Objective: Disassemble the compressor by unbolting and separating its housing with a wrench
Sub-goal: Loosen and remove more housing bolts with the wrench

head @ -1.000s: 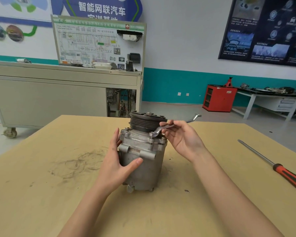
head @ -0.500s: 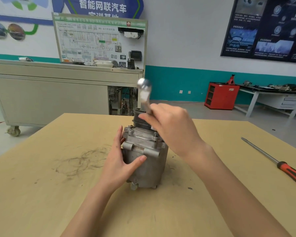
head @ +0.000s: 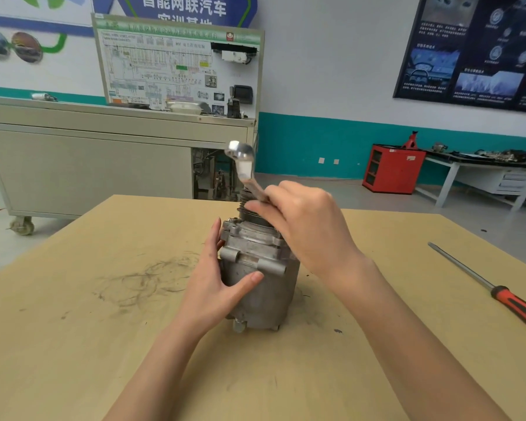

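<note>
The compressor [head: 261, 287] stands upright in the middle of the wooden table [head: 73, 344], grooved pulley [head: 248, 205] on top. The red cabinet [head: 392, 168] by the far wall shows open shelves, too distant to tell what is in them. The left hand [head: 213, 287] clasps the housing from the left, thumb across the front, fingers along the side. The right hand [head: 307, 229] hovers over the top flange, fingers curled tight round the wrench [head: 243, 165], which points steeply up and slightly left, its upper end blurred and its lower end hidden behind the hand. A red-handled screwdriver [head: 504, 296] lies well apart on the right.
</note>
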A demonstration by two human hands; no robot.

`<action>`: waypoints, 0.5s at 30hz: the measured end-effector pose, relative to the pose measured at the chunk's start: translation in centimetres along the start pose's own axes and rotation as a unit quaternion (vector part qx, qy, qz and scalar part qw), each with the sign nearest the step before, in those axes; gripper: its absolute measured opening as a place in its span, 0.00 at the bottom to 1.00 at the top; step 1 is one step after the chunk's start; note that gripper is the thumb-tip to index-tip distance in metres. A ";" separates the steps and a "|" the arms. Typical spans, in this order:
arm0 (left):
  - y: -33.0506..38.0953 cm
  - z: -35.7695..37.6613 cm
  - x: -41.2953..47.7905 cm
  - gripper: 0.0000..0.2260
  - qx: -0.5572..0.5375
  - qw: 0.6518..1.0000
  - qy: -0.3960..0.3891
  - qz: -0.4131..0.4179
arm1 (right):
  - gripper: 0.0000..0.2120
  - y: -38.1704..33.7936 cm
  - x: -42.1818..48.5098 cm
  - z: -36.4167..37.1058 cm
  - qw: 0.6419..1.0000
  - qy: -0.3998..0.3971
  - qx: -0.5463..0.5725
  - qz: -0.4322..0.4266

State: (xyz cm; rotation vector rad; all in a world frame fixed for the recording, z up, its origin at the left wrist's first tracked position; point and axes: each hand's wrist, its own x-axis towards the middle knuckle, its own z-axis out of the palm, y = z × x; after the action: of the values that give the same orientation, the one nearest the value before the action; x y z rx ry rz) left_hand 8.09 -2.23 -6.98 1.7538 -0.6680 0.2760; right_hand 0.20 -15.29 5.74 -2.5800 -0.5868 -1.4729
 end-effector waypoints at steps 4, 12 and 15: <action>-0.2 0.1 0.0 0.44 0.017 1.000 0.002 0.016 | 0.14 -1.0 -0.9 0.7 0.995 0.013 -0.080 -0.061; 0.0 -0.1 -0.1 0.47 0.000 1.000 -0.002 0.011 | 0.14 1.4 -3.8 1.6 0.984 0.142 0.106 0.029; 0.3 -0.2 -0.1 0.46 -0.002 1.000 -0.004 -0.004 | 0.11 3.2 -5.3 1.4 0.880 0.120 0.413 0.201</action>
State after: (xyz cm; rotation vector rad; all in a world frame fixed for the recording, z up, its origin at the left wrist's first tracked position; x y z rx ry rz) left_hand 7.85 -2.10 -6.70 1.7542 -0.6666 0.2624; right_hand 0.14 -19.28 0.84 -1.6918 -0.4613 -1.0492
